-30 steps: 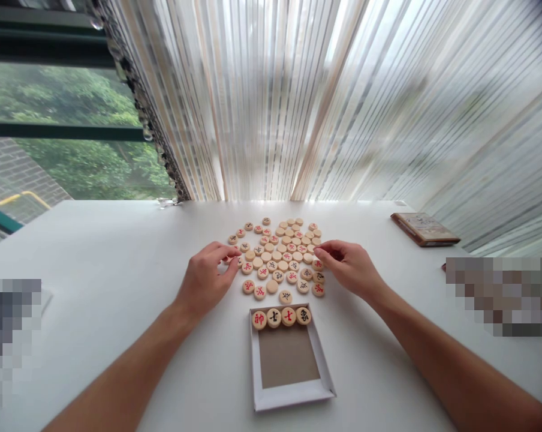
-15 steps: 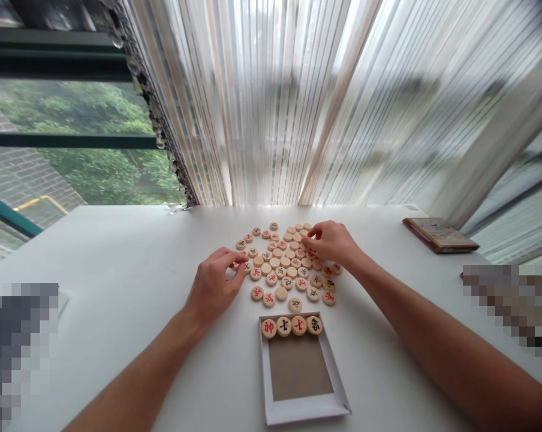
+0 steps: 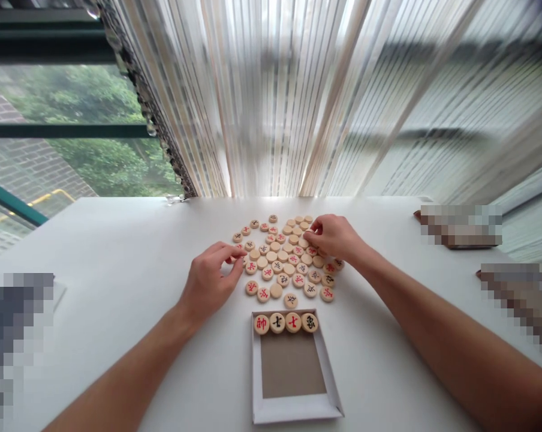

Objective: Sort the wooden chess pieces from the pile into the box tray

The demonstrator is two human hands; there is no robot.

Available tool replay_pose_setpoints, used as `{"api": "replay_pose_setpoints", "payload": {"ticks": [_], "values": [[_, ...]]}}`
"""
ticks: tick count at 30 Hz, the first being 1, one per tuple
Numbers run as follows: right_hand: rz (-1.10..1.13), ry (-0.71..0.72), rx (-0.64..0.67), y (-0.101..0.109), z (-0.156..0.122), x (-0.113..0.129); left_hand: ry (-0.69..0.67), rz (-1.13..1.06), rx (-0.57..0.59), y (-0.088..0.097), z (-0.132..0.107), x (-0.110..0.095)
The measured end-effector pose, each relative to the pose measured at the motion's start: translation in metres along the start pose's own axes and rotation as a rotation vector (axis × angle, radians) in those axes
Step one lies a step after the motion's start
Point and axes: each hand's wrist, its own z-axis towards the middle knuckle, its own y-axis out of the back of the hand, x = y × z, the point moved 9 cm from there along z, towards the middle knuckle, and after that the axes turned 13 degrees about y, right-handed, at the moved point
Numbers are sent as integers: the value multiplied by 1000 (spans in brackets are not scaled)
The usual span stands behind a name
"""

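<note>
Many round wooden xiangqi pieces (image 3: 293, 260) lie spread on the white table, some showing red or black characters and others blank. At the left edge of the spread is my left hand (image 3: 212, 275), thumb and forefinger slightly apart beside a few pieces; its fingertips partly cover them. My right hand (image 3: 336, 235) is at the far right of the spread, fingers bent and pinched together low over the blank pieces. Its fingers hide whatever is between them. Nearer me lies a shallow white box (image 3: 258, 372), with a row of several pieces (image 3: 277, 323) along its far end.
The white table (image 3: 131, 252) reaches back to a string curtain (image 3: 271, 120) and a window on the left. Blurred-out items sit at the right (image 3: 462, 227) and lower right (image 3: 523, 306), with another (image 3: 19, 336) at the left edge.
The camera view has shifted slightly, so the box and pieces appear a little to the left and higher. Both hands stay in nearly the same places among the pieces.
</note>
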Motion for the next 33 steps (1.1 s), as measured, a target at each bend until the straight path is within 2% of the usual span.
{"api": "replay_pose_setpoints", "payload": {"ticks": [7, 11, 14, 19, 22, 25, 28, 33], "values": [[263, 69, -139, 24, -5, 18, -6, -69, -40, 9, -1, -2], [501, 183, -63, 25, -22, 52, 93, -221, -42, 12, -2, 0], [584, 254, 0, 23, -45, 80, 154, -350, 66, 0, -9, -7], [633, 338, 29, 27, -92, 117, 152, -490, 390, -25, -29, -42], [668, 413, 48, 29, -112, 132, 163, -627, 535, -30, -40, -62], [694, 499, 55, 29, -123, 140, 219, -739, 575, -32, -47, -69], [749, 502, 40, 26, -129, 139, 284, -856, 588, -37, -52, -67], [1001, 288, -49, 12, -138, 124, 417, -1006, 585, -43, -63, -58]]}}
